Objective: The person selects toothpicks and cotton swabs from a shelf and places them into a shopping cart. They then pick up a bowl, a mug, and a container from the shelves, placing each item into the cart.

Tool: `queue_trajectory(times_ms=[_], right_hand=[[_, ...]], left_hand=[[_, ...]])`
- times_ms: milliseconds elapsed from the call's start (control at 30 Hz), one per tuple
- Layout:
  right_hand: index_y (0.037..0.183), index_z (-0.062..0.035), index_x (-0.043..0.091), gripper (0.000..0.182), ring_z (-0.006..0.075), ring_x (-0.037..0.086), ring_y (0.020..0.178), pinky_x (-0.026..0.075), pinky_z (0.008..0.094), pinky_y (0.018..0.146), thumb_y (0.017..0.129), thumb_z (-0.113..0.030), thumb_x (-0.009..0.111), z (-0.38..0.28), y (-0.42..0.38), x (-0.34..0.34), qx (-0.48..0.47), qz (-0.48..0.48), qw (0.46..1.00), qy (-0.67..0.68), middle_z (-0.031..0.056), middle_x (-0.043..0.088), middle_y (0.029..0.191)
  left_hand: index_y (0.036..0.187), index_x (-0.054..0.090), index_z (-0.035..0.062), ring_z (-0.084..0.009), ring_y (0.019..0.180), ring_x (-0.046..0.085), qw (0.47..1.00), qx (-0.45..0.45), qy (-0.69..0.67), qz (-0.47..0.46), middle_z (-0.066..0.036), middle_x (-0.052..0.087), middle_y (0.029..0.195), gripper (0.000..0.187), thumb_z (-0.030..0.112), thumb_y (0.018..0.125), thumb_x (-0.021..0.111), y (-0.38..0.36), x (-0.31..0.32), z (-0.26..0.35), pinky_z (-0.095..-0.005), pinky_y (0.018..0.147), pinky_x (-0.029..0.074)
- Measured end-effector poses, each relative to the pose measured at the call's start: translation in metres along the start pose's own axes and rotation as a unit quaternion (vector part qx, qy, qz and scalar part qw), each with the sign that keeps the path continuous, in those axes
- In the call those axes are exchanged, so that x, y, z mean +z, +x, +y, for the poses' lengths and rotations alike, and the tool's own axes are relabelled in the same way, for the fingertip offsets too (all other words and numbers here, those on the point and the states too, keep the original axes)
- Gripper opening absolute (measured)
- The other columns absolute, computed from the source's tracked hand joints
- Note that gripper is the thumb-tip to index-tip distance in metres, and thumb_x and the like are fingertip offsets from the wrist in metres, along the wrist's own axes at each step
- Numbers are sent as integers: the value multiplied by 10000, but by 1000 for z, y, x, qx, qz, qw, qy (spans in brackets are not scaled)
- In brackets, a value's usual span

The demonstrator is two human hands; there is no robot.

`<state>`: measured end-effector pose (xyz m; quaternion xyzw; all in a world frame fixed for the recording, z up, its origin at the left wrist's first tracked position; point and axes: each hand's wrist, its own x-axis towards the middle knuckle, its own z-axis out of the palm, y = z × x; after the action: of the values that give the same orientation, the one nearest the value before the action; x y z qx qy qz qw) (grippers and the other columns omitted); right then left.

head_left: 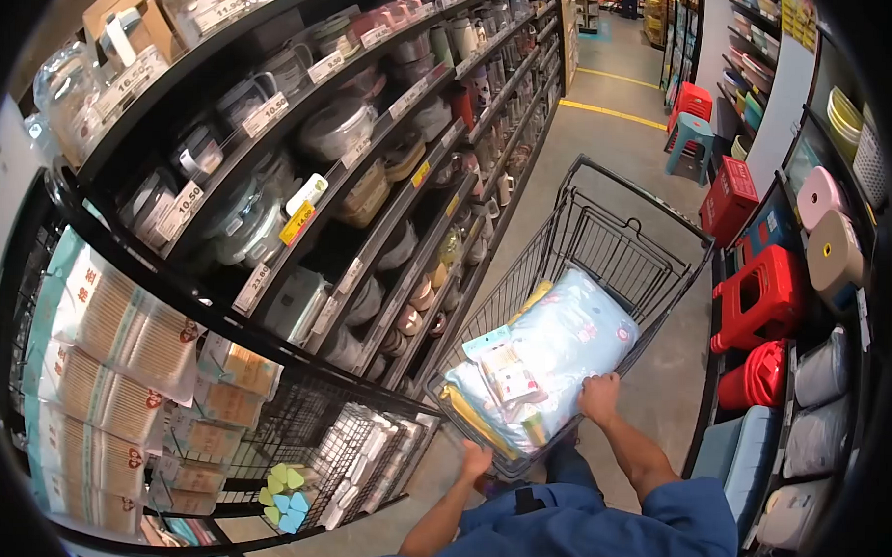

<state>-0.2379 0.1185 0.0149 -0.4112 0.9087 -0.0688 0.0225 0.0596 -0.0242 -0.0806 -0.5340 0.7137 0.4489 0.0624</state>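
A black wire shopping cart [632, 236] stands in front of me. In its near part lies a large pale blue package [582, 327] in clear plastic, with a small packet [507, 371] on top and something yellow [480, 422] along its left side. My left hand [475, 461] is closed at the cart's near left corner. My right hand [599, 394] is closed at the near right side, beside the blue package. The handle under both hands is mostly hidden.
Shelves of containers and cups [343, 128] line the left, with bagged cotton swabs [119, 365] nearer. On the right are red stools [765, 299], a red box [730, 200] and basins. A teal stool [688, 145] stands farther up the aisle.
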Motion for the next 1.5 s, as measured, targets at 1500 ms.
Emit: queue_trajectory(times_ms=[1500], right_hand=[[769, -80, 689, 200, 252, 607, 844, 351, 417, 858, 764, -228, 554, 139, 214, -28, -4, 4, 1000, -6, 99, 678, 823]], left_hand=[[1128, 399, 47, -463, 920, 592, 946, -148, -38, 285, -295, 619, 954, 340, 215, 853, 507, 126, 68, 263, -542, 830, 435]])
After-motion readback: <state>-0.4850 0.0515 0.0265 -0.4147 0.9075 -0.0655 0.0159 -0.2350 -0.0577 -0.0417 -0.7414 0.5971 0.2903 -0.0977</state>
